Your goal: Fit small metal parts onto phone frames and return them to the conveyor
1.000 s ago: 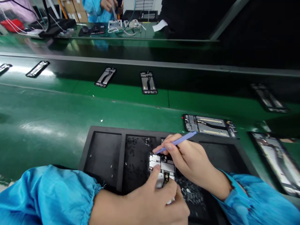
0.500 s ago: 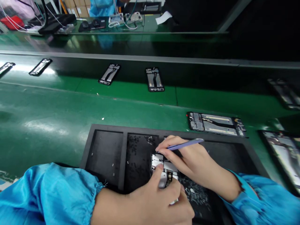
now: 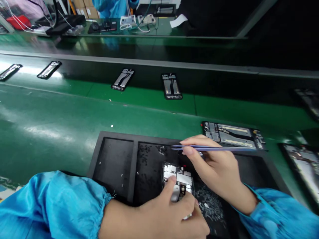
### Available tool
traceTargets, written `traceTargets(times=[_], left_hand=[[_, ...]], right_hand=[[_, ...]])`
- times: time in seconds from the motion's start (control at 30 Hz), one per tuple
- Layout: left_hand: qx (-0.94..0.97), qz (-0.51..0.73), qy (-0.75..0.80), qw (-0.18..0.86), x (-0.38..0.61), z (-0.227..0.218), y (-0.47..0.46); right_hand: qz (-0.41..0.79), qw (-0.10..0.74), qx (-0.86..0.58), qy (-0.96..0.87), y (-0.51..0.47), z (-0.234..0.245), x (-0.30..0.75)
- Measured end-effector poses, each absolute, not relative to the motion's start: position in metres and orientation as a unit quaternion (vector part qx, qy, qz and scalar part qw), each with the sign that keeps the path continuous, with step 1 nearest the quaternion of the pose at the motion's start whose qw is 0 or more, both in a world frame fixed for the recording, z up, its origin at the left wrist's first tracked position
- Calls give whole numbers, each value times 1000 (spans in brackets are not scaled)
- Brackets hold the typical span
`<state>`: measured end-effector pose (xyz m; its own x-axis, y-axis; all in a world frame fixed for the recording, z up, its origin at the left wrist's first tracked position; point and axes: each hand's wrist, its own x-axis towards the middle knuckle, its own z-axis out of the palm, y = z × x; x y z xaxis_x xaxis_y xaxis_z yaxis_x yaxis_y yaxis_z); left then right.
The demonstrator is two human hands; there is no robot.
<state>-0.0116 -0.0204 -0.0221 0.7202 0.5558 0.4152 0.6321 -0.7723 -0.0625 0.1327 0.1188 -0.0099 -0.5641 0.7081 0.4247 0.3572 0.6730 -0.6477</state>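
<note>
My left hand [image 3: 171,212] is closed around an opened phone [image 3: 183,177], its thumb lying on the silver shielding of the inside. The phone's upper end shows; the fingers cover its lower part. My right hand [image 3: 211,162] pinches a pair of purple-blue tweezers [image 3: 219,148], held nearly level above the phone's top end. The tweezer tips point left, over a compartment of the black tray [image 3: 133,166]. Whether anything sits between the tips is too small to tell. Tiny dark pieces [image 3: 144,152] and small silvery parts [image 3: 208,202] lie in the tray.
Just behind the tray lies an opened phone [image 3: 234,134], with another phone [image 3: 302,169] at the right. Several more, including one phone [image 3: 171,86], lie spaced along the green bench [image 3: 62,122]. Across the far bench are cables, devices and a person's blue sleeve [image 3: 112,8].
My right hand has drawn up and to the right, off the phone's top edge, and the tweezers have turned nearly level. My left hand still holds the phone. The whole view has shifted slightly.
</note>
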Motion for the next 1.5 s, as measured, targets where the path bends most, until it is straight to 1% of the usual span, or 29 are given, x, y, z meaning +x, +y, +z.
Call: traceTargets(times=[0.1, 0.17, 0.57, 0.77, 0.93, 1.17, 1.23, 1.3, 1.4, 1.43, 1.5], left_hand=[[-920, -191, -328, 104, -11, -22, -21], [-919, -198, -324, 102, -11, -22, -21], [-917, -206, -328, 93, -12, -22, -23], [-914, -216, -329, 98, -11, -22, -21], [-918, -213, -322, 88, -12, -22, -20], [-934, -181, -304, 47, -21, -1, -15], [-925, -226, -306, 7, -24, 6, -9], [-874, -348, -329, -75, -26, 9, -1], [-667, -540, -429, -282, -30, 7, 17], [-566, -580, -461, -362, -32, 7, 24], [-373, -614, -472, -511, -36, 7, 37]], right_hand=[[285, 295, -306, -859, 123, -13, 129], [291, 285, -295, -865, 125, -14, 127], [297, 282, -268, -872, 123, -18, 125], [302, 297, -229, -876, 123, -18, 122], [295, 303, -235, -875, 123, -18, 120], [312, 299, -237, -870, 123, -18, 118], [323, 313, -256, -856, 123, -16, 118], [348, 343, -295, -821, 123, -12, 120], [419, 397, -338, -744, 124, -8, 127], [446, 412, -338, -719, 125, -8, 130], [496, 436, -326, -677, 127, -8, 134]])
